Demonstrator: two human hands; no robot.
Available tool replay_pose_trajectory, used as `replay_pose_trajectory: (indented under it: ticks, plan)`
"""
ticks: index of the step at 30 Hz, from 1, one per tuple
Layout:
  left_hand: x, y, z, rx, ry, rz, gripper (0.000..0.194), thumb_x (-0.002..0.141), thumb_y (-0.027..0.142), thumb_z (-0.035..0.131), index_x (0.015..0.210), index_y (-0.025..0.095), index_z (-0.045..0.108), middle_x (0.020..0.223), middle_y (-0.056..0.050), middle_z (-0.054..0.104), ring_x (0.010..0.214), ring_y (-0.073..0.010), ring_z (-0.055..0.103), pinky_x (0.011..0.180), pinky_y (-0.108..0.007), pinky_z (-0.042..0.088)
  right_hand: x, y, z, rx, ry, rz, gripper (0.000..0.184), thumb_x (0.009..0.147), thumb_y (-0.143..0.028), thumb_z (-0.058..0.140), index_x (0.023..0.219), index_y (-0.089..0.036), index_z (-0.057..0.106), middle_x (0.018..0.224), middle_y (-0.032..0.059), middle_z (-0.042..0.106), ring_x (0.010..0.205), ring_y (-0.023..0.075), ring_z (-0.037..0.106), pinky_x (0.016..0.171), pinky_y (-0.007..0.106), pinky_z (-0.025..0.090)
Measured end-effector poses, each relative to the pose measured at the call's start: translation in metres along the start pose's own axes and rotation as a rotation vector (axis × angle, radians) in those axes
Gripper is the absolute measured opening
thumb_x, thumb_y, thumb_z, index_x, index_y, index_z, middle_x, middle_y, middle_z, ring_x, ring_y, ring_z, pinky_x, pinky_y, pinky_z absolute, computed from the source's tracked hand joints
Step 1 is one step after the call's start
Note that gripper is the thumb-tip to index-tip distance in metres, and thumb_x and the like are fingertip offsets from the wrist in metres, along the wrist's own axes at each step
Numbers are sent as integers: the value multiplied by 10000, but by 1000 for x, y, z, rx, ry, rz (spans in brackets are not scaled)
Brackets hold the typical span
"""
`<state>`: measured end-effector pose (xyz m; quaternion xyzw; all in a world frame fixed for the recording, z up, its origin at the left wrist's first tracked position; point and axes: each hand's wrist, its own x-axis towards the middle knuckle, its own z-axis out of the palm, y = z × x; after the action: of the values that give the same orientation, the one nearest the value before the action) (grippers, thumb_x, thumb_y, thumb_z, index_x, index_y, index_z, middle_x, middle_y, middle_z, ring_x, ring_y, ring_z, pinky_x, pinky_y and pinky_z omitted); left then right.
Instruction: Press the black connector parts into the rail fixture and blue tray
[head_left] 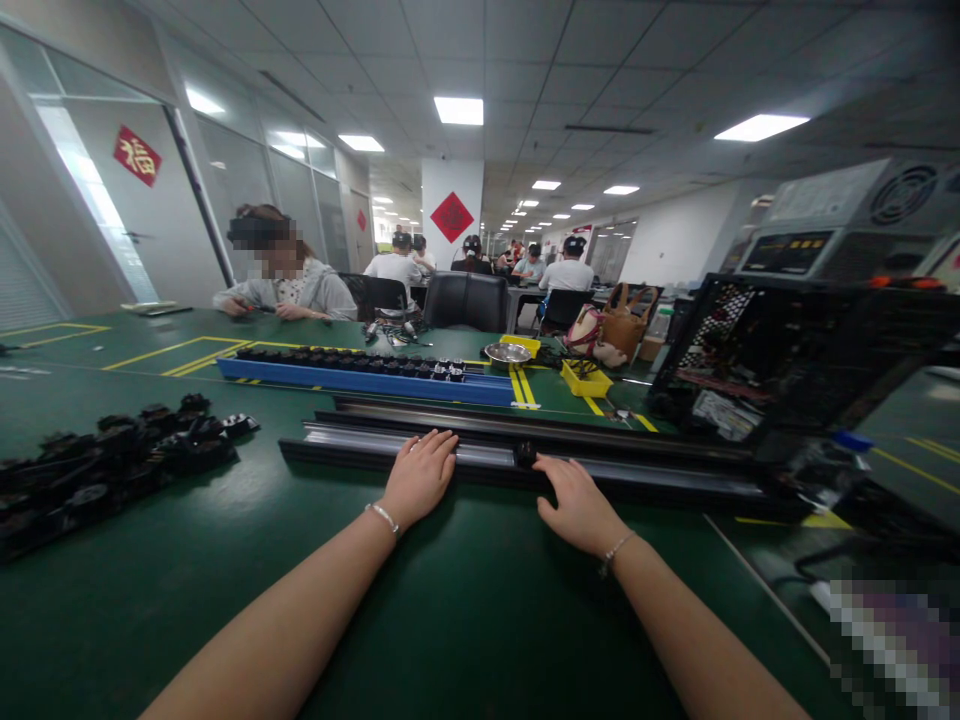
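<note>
A long black rail (637, 474) with a shiny inner channel lies across the green table in front of me. My left hand (421, 475) rests flat on it, its fingers stretched out together and nothing in them. Inside the channel sits a small round black part (525, 454). The fingertips of my right hand (577, 500) reach that part's right side; the thumb is held apart, so the part is not gripped. Just behind runs a second black rail (480, 422).
Several black parts are piled on the left (112, 460). A blue rail (360, 380) holding black pieces, a metal dish (508, 353) and a yellow bin (586, 380) stand farther back. An opened computer case (810, 350) is at right. A person (292, 280) sits across the table.
</note>
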<state>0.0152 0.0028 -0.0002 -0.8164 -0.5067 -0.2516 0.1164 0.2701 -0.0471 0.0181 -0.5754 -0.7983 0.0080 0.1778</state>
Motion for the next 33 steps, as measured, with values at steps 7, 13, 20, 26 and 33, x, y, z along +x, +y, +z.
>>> replay_pose_trajectory:
  ticks: [7,13,20,26,33]
  plan:
    - [1,8,0,-9,-41,14,409,920,365,290,1239,257,520,1317,-22,525,1255,-190,411,1016,-389,335,1,-1,-1,15,-3,1,453,735,-251,468,1172,-140,512,1302,129,509,1234,229,423,1086,472,207]
    - [-2,13,-2,34,-60,30,463,899,413,337,1329,257,411,1359,-53,474,1294,-222,344,1020,-422,301,2,-2,0,19,-5,4,455,737,-266,474,1174,-143,507,1299,129,511,1231,231,425,1084,474,208]
    - [-5,20,-3,103,-94,52,569,853,425,436,1391,326,282,1377,-88,430,1302,-287,310,1015,-485,263,2,-6,1,19,5,-1,459,730,-249,479,1176,-141,500,1294,132,513,1226,228,428,1084,475,205]
    - [-5,25,-4,104,-102,111,621,835,364,481,1403,357,232,1390,-83,410,1303,-295,303,1009,-496,265,2,-9,2,8,16,-5,454,731,-244,470,1170,-135,505,1302,134,508,1237,225,419,1086,468,206]
    - [-3,33,-6,101,-147,136,629,820,312,500,1385,414,243,1410,-56,384,1299,-314,298,1002,-542,256,2,-11,2,14,24,-7,447,726,-238,472,1161,-146,509,1293,137,514,1229,230,428,1082,477,210]
